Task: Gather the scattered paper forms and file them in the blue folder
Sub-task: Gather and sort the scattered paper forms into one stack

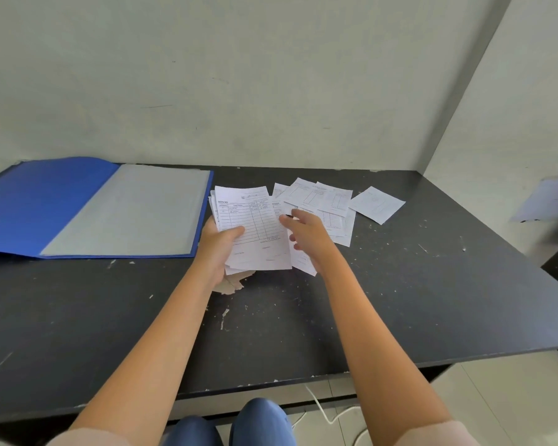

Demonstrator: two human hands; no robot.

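Currently left fingers point(236, 231) grip forms point(252, 220), long axis pointing away, headed "NOTA NO"; right fingers point(285, 219) loosely curled alongside.

We see a black worktop point(400, 300), scuffed w/ white chips, in a corner btw. two pale walls point(239, 75); light tiled floor point(496, 397) below, white cable point(322, 410) on it.

The left grip point(218, 249) is holding a stack of forms point(255, 226); the blue folder point(45, 204) is lying open to its left, loose forms point(322, 197) to its right
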